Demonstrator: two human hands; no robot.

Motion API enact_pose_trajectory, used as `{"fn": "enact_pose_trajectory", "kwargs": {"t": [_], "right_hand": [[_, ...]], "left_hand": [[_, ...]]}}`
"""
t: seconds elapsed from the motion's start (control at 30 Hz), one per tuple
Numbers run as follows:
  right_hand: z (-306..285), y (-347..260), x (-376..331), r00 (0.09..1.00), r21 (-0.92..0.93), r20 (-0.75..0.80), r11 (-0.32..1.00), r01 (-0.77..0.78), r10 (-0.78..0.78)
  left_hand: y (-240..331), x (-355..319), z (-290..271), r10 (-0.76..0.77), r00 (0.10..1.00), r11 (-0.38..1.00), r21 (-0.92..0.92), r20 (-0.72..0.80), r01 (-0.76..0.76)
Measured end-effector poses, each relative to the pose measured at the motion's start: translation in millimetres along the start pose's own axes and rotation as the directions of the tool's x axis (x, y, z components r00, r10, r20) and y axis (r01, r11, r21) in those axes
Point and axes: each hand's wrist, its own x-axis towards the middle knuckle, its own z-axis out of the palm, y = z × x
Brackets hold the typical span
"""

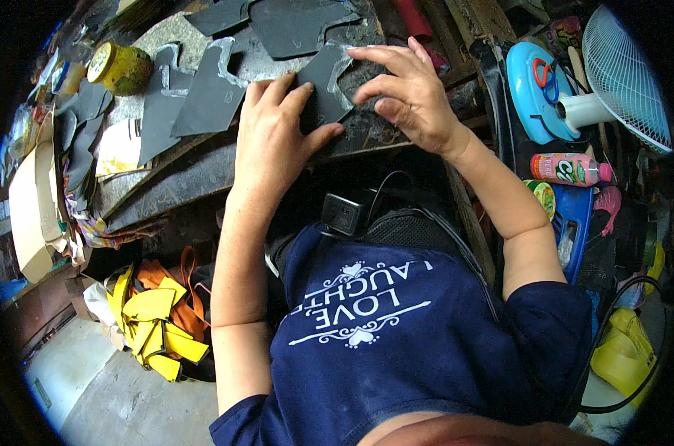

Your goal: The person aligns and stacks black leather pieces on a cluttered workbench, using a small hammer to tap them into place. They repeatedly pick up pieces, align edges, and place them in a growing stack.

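Note:
My left hand (276,126) lies on the workbench with its fingertips and thumb spread against a dark grey cut piece (322,85). That piece has a whitish, glue-like band along its right edge. Over this edge hovers my right hand (422,97), fingers apart, the index fingertip at the piece's upper corner; whether it touches cannot be made out. To the left lie two similar pieces, a nearer one (207,93) and a farther-left one (158,111), both with whitish curved edges. More dark pieces (285,30) rest at the back of the bench.
A stained yellow jar (119,68) stands on the bench (181,189) at left. At right are a white fan (623,82), a blue fan base (529,82) with scissors (545,78), and a pink bottle (567,169). Yellow strips (155,316) are heaped at lower left.

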Motion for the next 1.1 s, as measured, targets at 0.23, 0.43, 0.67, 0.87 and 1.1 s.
{"fn": "enact_pose_trajectory", "kwargs": {"t": [0.23, 0.43, 0.67, 0.87, 1.1], "right_hand": [[-5, 11, 5, 0.997, 0.004, -0.081, 1.000, 0.006, -0.006], [4, 21, 18, 0.993, -0.427, -0.094, 0.904, 0.021, -0.067], [10, 23, 19, 0.985, -0.439, -0.060, 0.890, 0.118, -0.160], [3, 38, 21, 0.961, 0.384, 0.093, 0.882, -0.275, 0.259], [-1, 46, 29, 0.971, 0.435, -0.048, 0.880, -0.190, 0.234]], "left_hand": [[1, 1, -1, -0.011, 1.000, 1.000, 0.000, 0.021, 0.011], [2, 1, -2, -0.008, 1.000, 1.000, -0.011, 0.016, 0.008], [4, 2, -5, -0.011, 1.000, 1.000, -0.012, 0.018, 0.011], [4, 2, -4, -0.028, 0.999, 0.999, -0.029, 0.029, 0.029], [2, 4, -4, -0.006, 1.000, 0.998, -0.066, 0.025, 0.008]]}}
